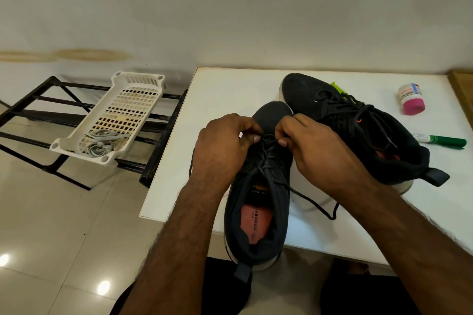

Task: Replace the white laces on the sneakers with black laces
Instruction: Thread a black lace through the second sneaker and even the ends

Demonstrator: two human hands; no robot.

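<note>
Sneaker (258, 186) sits heel-first at the worktop (230, 89) edge, toe pointing away, so both hands, left (225, 146) and right (314, 148), can pinch the black lace (267, 146) at the lower eyelets, probably pulling it snug.

Two black sneakers (258, 186) with black laces (267, 158) sit on a white table (230, 89); upper left, a white basket (112, 120) holds grey-white laces (101, 142); at right, a green marker (444, 140), a pink-capped jar (410, 98)
</note>
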